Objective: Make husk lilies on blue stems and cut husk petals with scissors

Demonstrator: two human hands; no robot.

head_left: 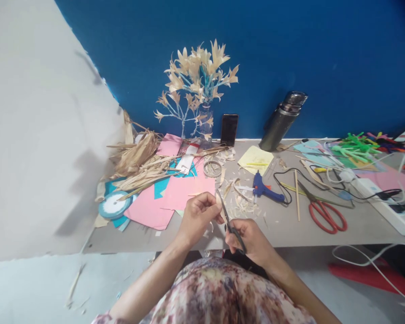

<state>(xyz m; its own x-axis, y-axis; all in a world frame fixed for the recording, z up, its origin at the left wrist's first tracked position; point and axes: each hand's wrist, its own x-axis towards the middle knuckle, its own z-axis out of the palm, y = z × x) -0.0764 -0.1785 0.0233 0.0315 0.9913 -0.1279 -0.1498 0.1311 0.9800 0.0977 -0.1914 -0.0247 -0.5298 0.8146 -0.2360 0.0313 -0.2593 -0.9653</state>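
Black-handled scissors [235,235] are in my right hand [248,238], fingers wrapped round the handles, blades pointing up and away from me. My left hand [200,215] pinches a small pale piece of dried husk [220,208] right beside the blades. Most of that piece is hidden by my fingers and the scissors. Beyond my hands, pale husk trimmings [245,202] lie scattered on the grey table [273,225]. Pink paper sheets [189,191] lie just past my left hand.
A blue glue gun [268,191] and red-handled scissors [327,217] lie to the right, near a white power strip [381,202]. Dried husks [138,162] and a ribbon spool [114,204] are at left. Husk flowers [202,67], a phone [229,129] and a leaning flask [282,120] stand at the wall.
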